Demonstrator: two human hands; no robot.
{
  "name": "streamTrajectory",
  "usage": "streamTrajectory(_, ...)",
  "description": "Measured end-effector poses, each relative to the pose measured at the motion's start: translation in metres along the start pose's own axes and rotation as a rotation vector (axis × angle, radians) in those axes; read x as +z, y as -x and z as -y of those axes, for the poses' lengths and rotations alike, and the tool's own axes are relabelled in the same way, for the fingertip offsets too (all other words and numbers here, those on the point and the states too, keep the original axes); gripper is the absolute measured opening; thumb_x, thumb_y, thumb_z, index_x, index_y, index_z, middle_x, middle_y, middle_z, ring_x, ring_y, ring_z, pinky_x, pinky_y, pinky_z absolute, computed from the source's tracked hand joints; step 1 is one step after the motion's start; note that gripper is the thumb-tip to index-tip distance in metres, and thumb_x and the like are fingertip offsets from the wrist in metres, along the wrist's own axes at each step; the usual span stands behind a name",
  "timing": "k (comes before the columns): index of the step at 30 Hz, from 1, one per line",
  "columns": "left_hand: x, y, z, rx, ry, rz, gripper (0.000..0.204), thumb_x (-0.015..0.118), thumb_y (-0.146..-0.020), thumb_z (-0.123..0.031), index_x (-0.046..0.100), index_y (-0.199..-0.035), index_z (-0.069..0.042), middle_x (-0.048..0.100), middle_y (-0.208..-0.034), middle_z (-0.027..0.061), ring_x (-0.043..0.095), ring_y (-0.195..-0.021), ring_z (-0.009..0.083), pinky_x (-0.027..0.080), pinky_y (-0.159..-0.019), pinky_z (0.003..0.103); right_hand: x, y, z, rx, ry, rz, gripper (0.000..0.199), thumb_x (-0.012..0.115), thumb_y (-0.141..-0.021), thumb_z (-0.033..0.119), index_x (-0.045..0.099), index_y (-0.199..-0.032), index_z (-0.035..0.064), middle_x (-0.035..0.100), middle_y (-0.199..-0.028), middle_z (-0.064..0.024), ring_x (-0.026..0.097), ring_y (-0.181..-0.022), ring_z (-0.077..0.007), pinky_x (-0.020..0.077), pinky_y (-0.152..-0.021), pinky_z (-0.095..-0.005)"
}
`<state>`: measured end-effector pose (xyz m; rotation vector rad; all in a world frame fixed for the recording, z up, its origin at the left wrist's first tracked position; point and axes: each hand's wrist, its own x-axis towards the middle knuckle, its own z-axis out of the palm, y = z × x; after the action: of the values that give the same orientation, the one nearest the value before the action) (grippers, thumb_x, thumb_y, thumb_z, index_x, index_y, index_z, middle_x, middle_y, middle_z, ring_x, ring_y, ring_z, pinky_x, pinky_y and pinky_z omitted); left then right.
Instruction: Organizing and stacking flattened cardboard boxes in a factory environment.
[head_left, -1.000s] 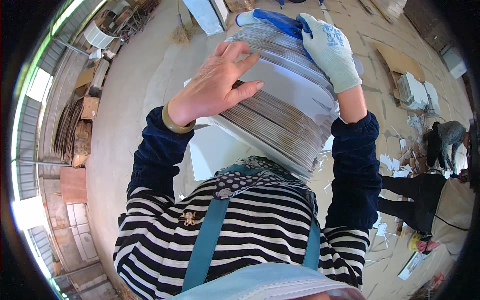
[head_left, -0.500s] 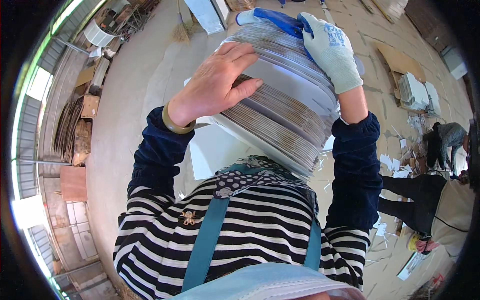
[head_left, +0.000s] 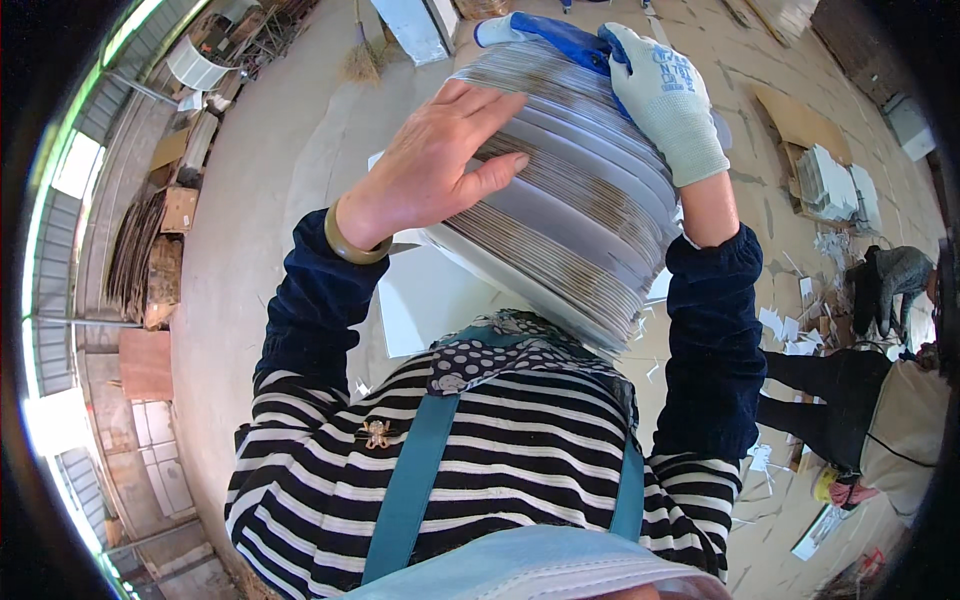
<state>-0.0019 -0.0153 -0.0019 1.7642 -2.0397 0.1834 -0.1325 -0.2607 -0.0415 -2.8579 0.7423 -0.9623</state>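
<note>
In front of my chest stands a thick stack of grey-white cardboard sheets [head_left: 590, 235], with rounded edges and brownish streaks on its side. My bare left hand [head_left: 430, 160] rests on its left side, fingers and thumb apart. A bangle [head_left: 352, 240] circles that wrist. My right hand [head_left: 660, 100], in a white work glove with blue coating, curls at the far right corner of the stack. Next to its fingers, a loose blue-and-white work glove [head_left: 555, 38] lies across the stack's far edge and seems gripped there. The right fingertips are partly hidden.
White sheets [head_left: 425, 300] lie below the stack. At right, people [head_left: 830, 400] bend among paper scraps [head_left: 790, 330]; farther back are white piles [head_left: 830, 185]. A broom [head_left: 362, 55] stands at the far left, and flattened cartons [head_left: 135, 250] lean along the left wall.
The wide gap between the sheets in the middle of the stack has narrowed, and the sheets spread more evenly. Both hands have shifted only slightly.
</note>
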Motion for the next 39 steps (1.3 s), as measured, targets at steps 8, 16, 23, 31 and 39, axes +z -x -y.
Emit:
streamTrajectory(8,0.0040,0.0039,0.0039,0.037,-0.091,-0.006,0.054,0.068,-0.093,-0.035,0.062,-0.124,0.009,0.058,-0.126,0.0212,0.051,-0.115,0.0364,0.043,-0.102,0.044,-0.0057,0.0012,0.0057,0.028,0.014,0.036,0.040,0.051,-0.096,0.026,0.061,-0.133,0.0169,0.071,-0.115,-0.0143,0.068,-0.106,-0.0344,0.0527,-0.096,-0.0448)
streamTrajectory(16,-0.0007,0.0040,-0.0005,-0.055,-0.091,0.102,0.056,0.063,-0.096,-0.035,0.057,-0.135,0.004,0.050,-0.142,0.0227,0.048,-0.128,0.0421,0.035,-0.111,0.048,-0.0048,0.0022,0.0051,0.019,0.008,0.007,0.039,0.051,-0.096,0.026,0.061,-0.133,0.0164,0.071,-0.114,-0.0145,0.067,-0.106,-0.0346,0.0525,-0.095,-0.0454)
streamTrajectory(23,-0.0016,0.0049,-0.0018,-0.065,-0.050,0.089,0.053,0.064,-0.096,-0.033,0.058,-0.133,0.004,0.052,-0.141,0.0216,0.049,-0.126,0.0416,0.037,-0.110,0.047,-0.0020,0.0012,0.0017,0.002,-0.017,-0.003,0.040,0.051,-0.096,0.025,0.061,-0.133,0.0159,0.071,-0.113,-0.0152,0.068,-0.105,-0.0350,0.0525,-0.095,-0.0455)
streamTrajectory(31,-0.0031,0.0033,0.0005,-0.069,-0.051,0.144,0.052,0.065,-0.095,-0.032,0.057,-0.134,0.001,0.053,-0.142,0.0215,0.050,-0.123,0.0409,0.038,-0.107,0.047,-0.0031,0.0010,0.0026,0.011,-0.004,0.002,0.041,0.051,-0.095,0.025,0.061,-0.133,0.0151,0.071,-0.114,-0.0152,0.067,-0.105,-0.0350,0.0526,-0.094,-0.0455)
streamTrajectory(39,0.0039,0.0031,0.0036,-0.012,-0.094,0.015,0.056,0.064,-0.094,-0.040,0.063,-0.127,0.006,0.058,-0.129,0.0209,0.052,-0.116,0.0389,0.046,-0.098,0.046,-0.0058,0.0002,0.0050,0.021,-0.026,0.028,0.040,0.051,-0.095,0.025,0.061,-0.133,0.0158,0.071,-0.115,-0.0145,0.068,-0.105,-0.0344,0.0529,-0.094,-0.0454)
